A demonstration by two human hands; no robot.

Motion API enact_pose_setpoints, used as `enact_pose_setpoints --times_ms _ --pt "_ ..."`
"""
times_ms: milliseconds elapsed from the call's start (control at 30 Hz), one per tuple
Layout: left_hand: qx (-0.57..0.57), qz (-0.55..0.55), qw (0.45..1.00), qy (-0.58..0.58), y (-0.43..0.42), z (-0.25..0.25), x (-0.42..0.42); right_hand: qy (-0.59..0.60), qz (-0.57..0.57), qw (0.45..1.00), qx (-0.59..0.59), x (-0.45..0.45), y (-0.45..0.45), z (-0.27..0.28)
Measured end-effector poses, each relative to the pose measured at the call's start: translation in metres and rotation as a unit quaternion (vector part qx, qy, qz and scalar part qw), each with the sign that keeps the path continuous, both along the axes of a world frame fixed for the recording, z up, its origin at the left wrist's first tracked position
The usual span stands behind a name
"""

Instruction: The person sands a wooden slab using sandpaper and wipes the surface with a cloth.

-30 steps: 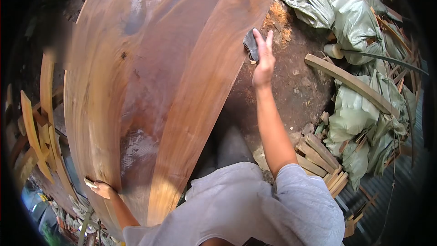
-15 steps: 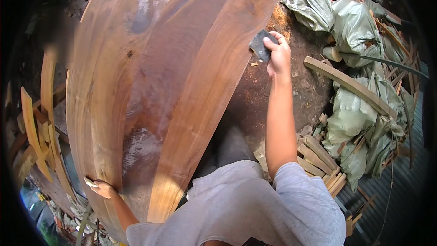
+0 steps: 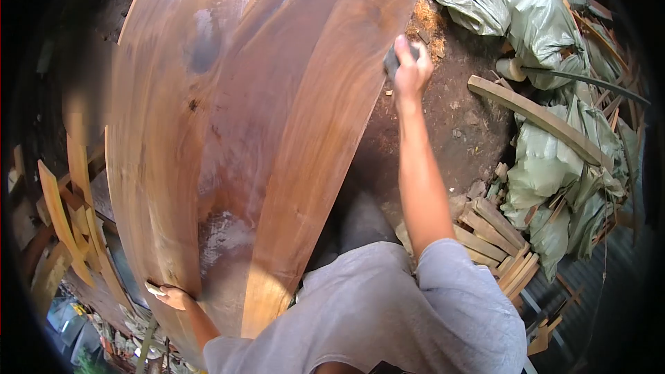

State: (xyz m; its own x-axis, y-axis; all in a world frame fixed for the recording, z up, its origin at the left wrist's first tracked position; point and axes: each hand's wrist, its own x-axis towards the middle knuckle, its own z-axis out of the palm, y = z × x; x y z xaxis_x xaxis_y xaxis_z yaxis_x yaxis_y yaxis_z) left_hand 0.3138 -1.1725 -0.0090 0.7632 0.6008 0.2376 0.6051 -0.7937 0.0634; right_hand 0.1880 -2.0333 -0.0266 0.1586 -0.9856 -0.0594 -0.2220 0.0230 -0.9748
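Note:
A large wooden panel (image 3: 298, 118) with light and dark bands fills the left and middle of the view. At its upper right edge, my right hand (image 3: 413, 73) is closed around a dark grey pad (image 3: 392, 64), its fingers slightly blurred. The pad lies against the panel's edge. Near the lower left of the panel, my left hand (image 3: 174, 297) rests on the surface, with a small pale object (image 3: 154, 289) at its fingertips. What that pale object is cannot be made out.
Pale green sacks (image 3: 544, 28) line the right side, with a long wooden strip (image 3: 537, 116) lying before them. Stacked offcuts (image 3: 495, 232) sit at the lower right. More wood strips (image 3: 62, 211) stand at the left. Sawdust (image 3: 426, 21) lies on the ground.
My right hand has turned and shifted up and slightly left with the pad since the last frame. The left hand keeps its place on the panel while the whole view has shifted slightly.

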Motion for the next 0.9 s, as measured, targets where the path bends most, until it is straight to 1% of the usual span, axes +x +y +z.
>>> enact_pose_setpoints --times_ms 33,67,100,133,167,233,267,300,333,400,433,467,533,567,633,667,733,767,867,900 --pt "-0.021 -0.003 1.0 -0.004 -0.003 0.003 -0.001 -0.016 -0.006 1.0 0.024 0.012 -0.017 0.009" --pt "-0.04 -0.006 0.999 -0.006 -0.004 0.004 -0.002 -0.04 -0.009 0.997 0.062 0.029 -0.03 0.035" --pt "-0.037 -0.009 0.999 -0.004 -0.005 0.003 -0.002 -0.056 0.009 0.996 0.069 0.036 -0.051 0.032" --pt "-0.027 0.01 1.0 0.001 -0.008 0.003 -0.002 -0.071 0.028 0.994 0.076 0.039 -0.065 0.03" --pt "-0.016 0.027 0.999 0.009 -0.011 0.006 -0.001 -0.066 0.022 0.994 0.081 0.033 -0.057 0.02" --pt "-0.013 0.04 0.999 0.012 -0.024 0.005 0.0 -0.119 -0.068 0.988 0.073 0.036 -0.032 0.019" --pt "-0.053 0.021 0.998 -0.002 -0.026 0.008 0.0 -0.117 -0.031 0.991 0.063 0.024 -0.02 0.007" --pt "-0.092 0.003 0.996 -0.016 -0.026 0.012 0.0 -0.116 -0.022 0.99 0.082 0.019 -0.017 0.007" --pt "-0.092 -0.001 0.996 -0.017 -0.018 0.012 -0.001 -0.113 -0.012 0.988 0.105 0.016 -0.015 0.008" --pt "-0.05 -0.03 0.998 -0.015 -0.005 0.003 0.0 -0.101 -0.031 0.99 0.094 0.032 -0.045 0.012" --pt "-0.06 0.006 0.998 0.004 -0.009 0.007 0.0 -0.086 -0.045 0.992 0.081 0.043 -0.067 0.013" --pt "-0.056 0.004 0.998 0.007 -0.014 0.006 0.002 -0.113 -0.016 0.992 0.05 0.046 -0.08 0.013" --pt "0.009 0.073 0.996 0.053 -0.019 0.009 0.004 -0.085 -0.089 0.99 0.073 0.044 -0.06 0.009" --pt "0.004 0.071 0.996 0.051 -0.026 0.006 0.003 -0.12 -0.099 0.984 0.085 0.04 -0.039 0.008" --pt "-0.03 0.029 0.999 0.007 -0.031 0.013 -0.002 -0.171 -0.121 0.971 0.112 0.025 0.01 0.009" --pt "-0.029 0.028 0.999 0.006 -0.026 0.014 0.0 -0.172 -0.122 0.971 0.113 0.026 0.005 0.014" --pt "0.0 0.068 0.997 0.025 -0.013 0.004 0.004 -0.106 -0.072 0.985 0.115 0.029 -0.022 0.024" --pt "-0.001 0.069 0.997 0.025 -0.012 0.001 0.004 -0.102 -0.066 0.99 0.076 0.038 -0.049 0.017" --pt "0.012 0.058 0.998 0.029 -0.013 0.007 0.003 -0.111 -0.065 0.989 0.075 0.047 -0.064 0.022" --pt "-0.004 0.062 0.998 0.029 -0.041 0.019 -0.001 -0.084 -0.052 0.993 0.067 0.034 -0.053 0.002"
